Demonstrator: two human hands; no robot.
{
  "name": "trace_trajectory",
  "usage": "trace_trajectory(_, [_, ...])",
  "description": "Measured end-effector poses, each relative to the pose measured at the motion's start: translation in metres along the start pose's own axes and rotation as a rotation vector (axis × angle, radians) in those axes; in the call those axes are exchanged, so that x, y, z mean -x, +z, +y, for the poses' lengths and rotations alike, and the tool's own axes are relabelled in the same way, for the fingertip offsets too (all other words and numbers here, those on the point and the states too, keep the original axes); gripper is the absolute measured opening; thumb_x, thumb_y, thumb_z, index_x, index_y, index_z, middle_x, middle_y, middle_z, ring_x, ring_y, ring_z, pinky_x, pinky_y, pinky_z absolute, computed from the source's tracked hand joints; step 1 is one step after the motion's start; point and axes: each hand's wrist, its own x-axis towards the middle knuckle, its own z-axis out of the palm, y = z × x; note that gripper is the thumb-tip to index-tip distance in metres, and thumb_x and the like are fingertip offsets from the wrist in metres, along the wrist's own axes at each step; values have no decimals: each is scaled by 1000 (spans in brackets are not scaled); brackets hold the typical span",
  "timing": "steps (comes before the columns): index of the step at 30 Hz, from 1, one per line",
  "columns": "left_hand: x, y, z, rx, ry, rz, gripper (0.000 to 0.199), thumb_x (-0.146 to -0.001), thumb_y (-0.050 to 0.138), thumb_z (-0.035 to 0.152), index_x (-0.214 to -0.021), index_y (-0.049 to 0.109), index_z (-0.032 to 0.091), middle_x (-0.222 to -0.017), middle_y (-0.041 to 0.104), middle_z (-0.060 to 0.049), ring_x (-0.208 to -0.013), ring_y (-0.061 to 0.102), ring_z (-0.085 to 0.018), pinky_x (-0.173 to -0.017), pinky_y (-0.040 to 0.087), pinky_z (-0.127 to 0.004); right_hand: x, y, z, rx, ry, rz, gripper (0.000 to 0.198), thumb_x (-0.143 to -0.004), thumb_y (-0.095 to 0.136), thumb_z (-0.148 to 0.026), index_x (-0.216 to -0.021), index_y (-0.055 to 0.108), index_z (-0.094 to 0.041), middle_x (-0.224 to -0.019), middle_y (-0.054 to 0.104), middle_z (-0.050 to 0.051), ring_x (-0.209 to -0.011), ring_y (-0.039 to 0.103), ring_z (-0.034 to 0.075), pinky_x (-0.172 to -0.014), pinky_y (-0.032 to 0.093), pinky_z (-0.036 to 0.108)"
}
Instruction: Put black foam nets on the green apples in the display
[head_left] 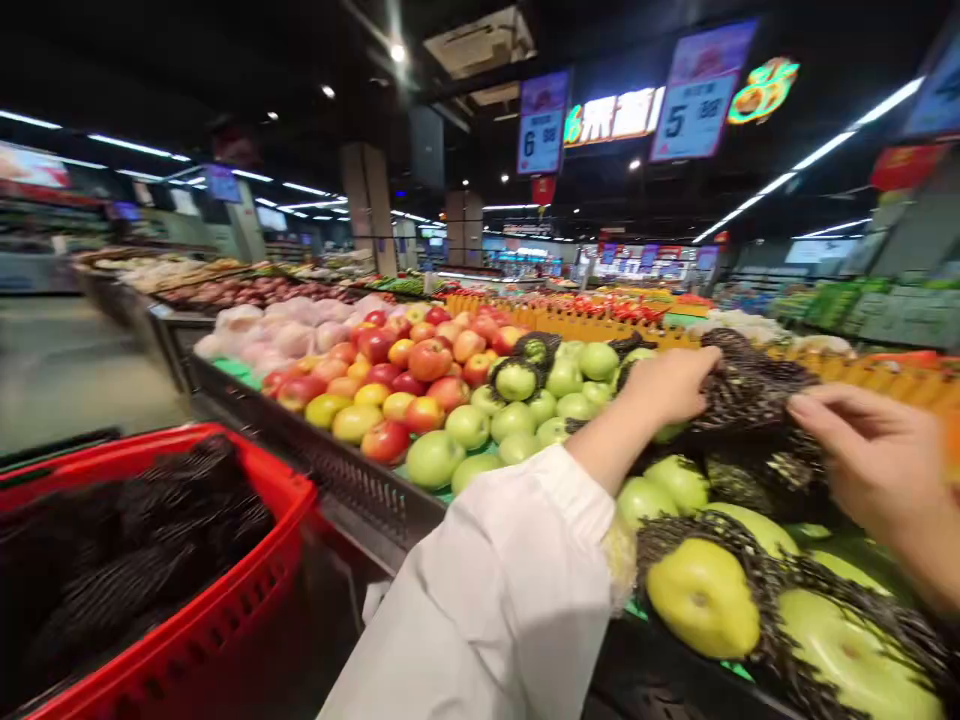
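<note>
Over the fruit display, my left hand reaches out in a white sleeve, its fingers closed on the far left end of a black foam fruit net. My right hand pinches the same net at its right side between thumb and fingers. Whether a fruit is inside this net I cannot tell. Below it lie green apples and large yellow-green fruits, among them a yellow pear-like fruit in an open black net. Another big green fruit sits in a net at the lower right.
At lower left stands a red basket filled with black foam nets. Red and yellow apples and pale wrapped fruits fill the display to the left. An orange slatted divider runs behind. Price signs hang overhead.
</note>
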Motion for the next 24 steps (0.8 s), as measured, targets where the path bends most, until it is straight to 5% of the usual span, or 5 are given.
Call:
trace_trajectory(3, [3,1,-7,9,-29,9,43,-85,56,16,-127,60,22,-124,72,-8,-115,67,-27,-89,55,-38,-3,4,-5,-208,108,-150,51,-62,82,-74,-77,75,-25,-76,70,7,-69,60,20,-66,49,38])
trace_trajectory(9, [-4,5,-31,233,-243,135,35,-78,60,8,-109,69,22,-105,76,-6,-102,70,-25,-89,54,-37,-2,16,-21,-36,120,-460,50,-63,83,-66,-73,73,-18,-59,56,-1,-53,42,11,-53,32,29])
trace_trajectory(12, [-6,5,-52,415,-283,99,23,-78,67,10,-100,72,16,-104,76,-9,-99,70,-23,-91,53,-36,-2,14,-21,-108,117,-277,51,-69,77,-69,-76,68,-19,-55,49,-4,-50,38,10,-50,28,28])
trace_trajectory(17, [-5,4,-70,808,-71,-50,28,-87,63,25,-112,70,17,-119,74,-8,-109,68,-18,-98,52,-31,-12,12,-1,-346,181,96,54,-69,75,-71,-90,56,-25,-60,54,-5,-53,49,16,-54,43,31])
trace_trajectory(24, [-12,28,-76,292,-443,153,36,-95,47,24,-126,63,16,-139,62,-14,-135,52,-28,-116,40,-42,-19,7,15,-67,7,624,45,-90,50,-63,-108,47,-22,-87,54,3,-79,55,22,-83,51,45])
